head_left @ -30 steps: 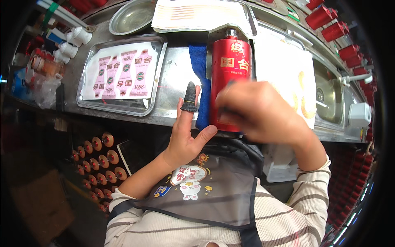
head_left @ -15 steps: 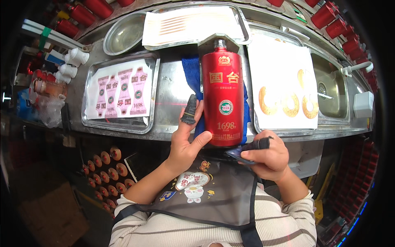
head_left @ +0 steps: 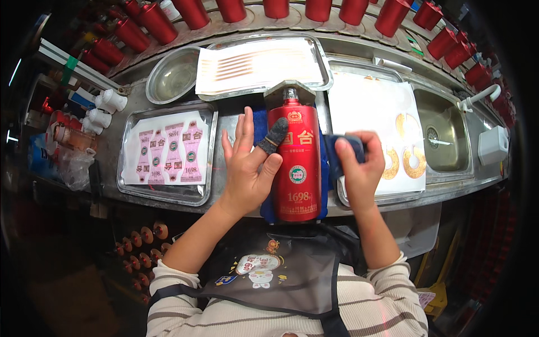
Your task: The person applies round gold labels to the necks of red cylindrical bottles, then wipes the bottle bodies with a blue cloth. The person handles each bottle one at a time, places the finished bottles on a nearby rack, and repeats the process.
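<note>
A red bottle with gold lettering and a round green-and-white emblem lies on a blue cloth, its neck toward the far side. My left hand is at the bottle's left side, fingers stretched and spread. A dark cover wraps its index finger, which rests against the bottle's upper front. The thumb lies by the bottle's left edge. To the right of the bottle, my right hand grips a flat dark blue scraper, slightly blurred and partly hidden by the fingers.
A tray of pink decal sheets lies left, another tray with gold-striped sheets behind. Gold-ring decals lie on white paper at right, before a sink. A metal bowl stands far left; red bottles line the back.
My right hand has moved with the scraper from the bottle's base up along its right side. My left hand has moved up the bottle and spread its fingers. The view has shifted.
</note>
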The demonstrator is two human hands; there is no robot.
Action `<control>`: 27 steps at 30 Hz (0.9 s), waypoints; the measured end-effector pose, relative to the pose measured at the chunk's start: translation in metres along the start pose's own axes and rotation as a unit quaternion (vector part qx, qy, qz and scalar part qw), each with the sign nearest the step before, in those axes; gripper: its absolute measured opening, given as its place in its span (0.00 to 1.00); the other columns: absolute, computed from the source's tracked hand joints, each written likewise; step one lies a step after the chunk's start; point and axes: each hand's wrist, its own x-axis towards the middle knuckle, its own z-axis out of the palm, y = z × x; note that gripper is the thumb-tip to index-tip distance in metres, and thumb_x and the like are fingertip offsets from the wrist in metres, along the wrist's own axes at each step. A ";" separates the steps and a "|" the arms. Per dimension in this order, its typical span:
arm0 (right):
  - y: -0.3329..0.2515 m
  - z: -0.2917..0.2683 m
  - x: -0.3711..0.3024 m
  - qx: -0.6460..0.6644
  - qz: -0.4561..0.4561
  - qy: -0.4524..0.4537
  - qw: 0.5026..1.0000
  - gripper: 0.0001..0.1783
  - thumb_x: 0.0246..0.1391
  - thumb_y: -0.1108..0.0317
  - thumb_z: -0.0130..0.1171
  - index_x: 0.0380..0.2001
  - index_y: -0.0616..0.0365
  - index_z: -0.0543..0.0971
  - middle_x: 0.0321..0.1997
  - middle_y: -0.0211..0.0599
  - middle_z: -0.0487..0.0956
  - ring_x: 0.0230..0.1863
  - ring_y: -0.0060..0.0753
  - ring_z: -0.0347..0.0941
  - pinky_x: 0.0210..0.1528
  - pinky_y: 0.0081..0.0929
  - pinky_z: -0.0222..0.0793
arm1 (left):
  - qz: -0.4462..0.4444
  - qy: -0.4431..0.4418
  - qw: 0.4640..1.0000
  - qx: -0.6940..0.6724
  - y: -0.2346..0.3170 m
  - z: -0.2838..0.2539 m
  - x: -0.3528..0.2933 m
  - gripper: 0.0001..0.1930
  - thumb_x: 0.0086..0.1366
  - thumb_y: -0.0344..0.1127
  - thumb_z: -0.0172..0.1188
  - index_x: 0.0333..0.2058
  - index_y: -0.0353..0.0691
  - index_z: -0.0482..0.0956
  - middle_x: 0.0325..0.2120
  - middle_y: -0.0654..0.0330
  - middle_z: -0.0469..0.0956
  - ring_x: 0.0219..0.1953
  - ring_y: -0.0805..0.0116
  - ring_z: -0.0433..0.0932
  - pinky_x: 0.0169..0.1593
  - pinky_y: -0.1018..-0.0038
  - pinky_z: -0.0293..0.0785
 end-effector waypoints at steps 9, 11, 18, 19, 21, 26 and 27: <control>0.006 0.002 -0.024 -0.027 -0.060 -0.019 0.998 0.10 0.58 0.72 0.66 0.38 0.62 0.75 0.33 0.31 0.75 0.34 0.19 0.71 0.39 0.18 0.68 | 0.118 0.007 0.985 0.130 0.026 -0.008 0.044 0.20 0.69 0.53 0.56 0.36 0.43 0.86 0.69 0.35 0.55 0.72 0.29 0.48 0.68 0.32 0.28; 0.007 -0.006 -0.022 -0.017 -0.031 -0.031 0.999 0.09 0.58 0.73 0.66 0.38 0.62 0.75 0.33 0.30 0.75 0.34 0.18 0.71 0.38 0.18 0.68 | 0.138 -0.039 0.975 0.168 0.035 -0.014 0.039 0.17 0.68 0.53 0.57 0.40 0.49 0.86 0.70 0.39 0.54 0.72 0.28 0.44 0.67 0.29 0.28; -0.012 -0.023 0.000 -0.064 -0.165 -0.076 0.981 0.09 0.53 0.77 0.67 0.35 0.63 0.77 0.32 0.34 0.78 0.33 0.21 0.74 0.36 0.18 0.70 | 0.133 -0.159 0.970 0.128 0.053 -0.020 -0.045 0.23 0.71 0.59 0.48 0.51 0.56 0.84 0.73 0.40 0.46 0.73 0.28 0.36 0.65 0.30 0.21; -0.011 -0.019 0.007 -0.083 -0.233 -0.083 0.965 0.09 0.52 0.78 0.68 0.35 0.63 0.78 0.31 0.36 0.77 0.32 0.22 0.75 0.36 0.19 0.70 | 0.119 -0.143 0.976 0.113 0.049 -0.020 -0.059 0.20 0.68 0.56 0.55 0.47 0.52 0.86 0.73 0.38 0.46 0.74 0.28 0.37 0.65 0.29 0.22; -0.029 0.002 0.014 -0.073 -0.277 -0.119 0.951 0.09 0.49 0.80 0.68 0.34 0.62 0.79 0.29 0.37 0.76 0.31 0.29 0.76 0.34 0.22 0.71 | 0.070 -0.080 0.990 0.092 0.042 -0.009 -0.086 0.24 0.72 0.58 0.49 0.52 0.52 0.84 0.73 0.35 0.43 0.74 0.29 0.36 0.65 0.30 0.21; -0.005 0.012 0.012 -0.145 -0.372 -0.197 0.896 0.15 0.38 0.80 0.69 0.33 0.53 0.82 0.29 0.35 0.75 0.32 0.42 0.70 0.37 0.37 0.63 | -0.014 -0.007 1.000 0.017 0.025 0.017 -0.117 0.27 0.75 0.57 0.44 0.54 0.44 0.82 0.72 0.31 0.41 0.74 0.29 0.37 0.67 0.32 0.21; -0.007 0.002 0.000 -0.165 -0.395 -0.208 0.879 0.15 0.37 0.80 0.69 0.32 0.52 0.82 0.29 0.34 0.75 0.34 0.43 0.70 0.39 0.37 0.64 | -0.025 0.005 1.000 0.010 0.021 0.021 -0.123 0.27 0.75 0.56 0.44 0.53 0.41 0.82 0.72 0.31 0.41 0.74 0.29 0.38 0.67 0.33 0.21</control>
